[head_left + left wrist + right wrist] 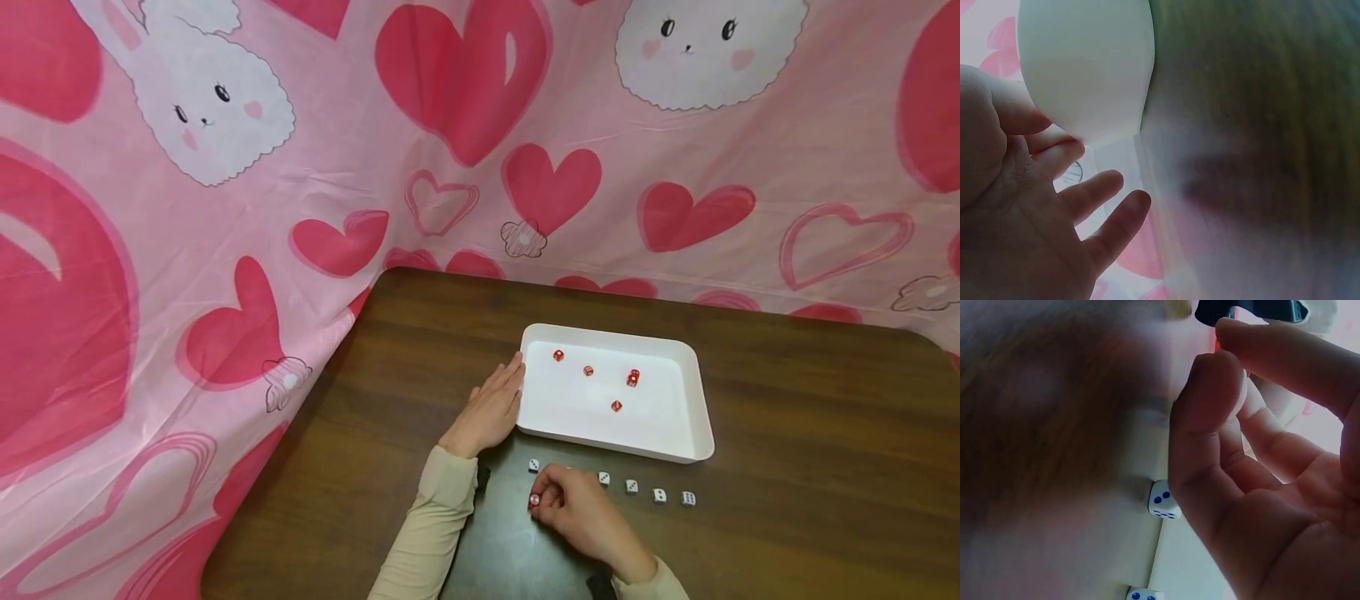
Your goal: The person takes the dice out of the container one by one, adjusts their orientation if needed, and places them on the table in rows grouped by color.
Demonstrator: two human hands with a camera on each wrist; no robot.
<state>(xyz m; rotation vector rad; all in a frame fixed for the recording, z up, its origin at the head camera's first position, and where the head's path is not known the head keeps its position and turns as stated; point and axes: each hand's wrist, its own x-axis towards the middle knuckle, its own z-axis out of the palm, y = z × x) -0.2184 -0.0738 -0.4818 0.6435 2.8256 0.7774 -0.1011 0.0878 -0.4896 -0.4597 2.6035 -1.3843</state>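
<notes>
left hand (487, 412): its fingers are quite straight and lie against the left wall of the white tray (663, 421); it does not grip around anything.
right hand (581, 508): the thumb and index finger pinch one held red die (534, 500); the two hands are apart, the right one nearer than the left.
held red die: it is at the near side of the leftmost white die (533, 465); if it touches the table (810, 450), i cannot tell.
row of white dice (632, 486): it goes from left to right between the tray and the near edge, and comes slightly nearer at its right end; the right hand covers a part of it.
red dice in the tray: one far left die (558, 355), one next to it on the right (588, 370), one nearer die (617, 406), and to the right two touching or overlapping dice (633, 378).
sleeves (442, 496): light beige.
cloth (337, 167): pink, with hearts and rabbit faces, hanging behind the table and on the left.
</notes>
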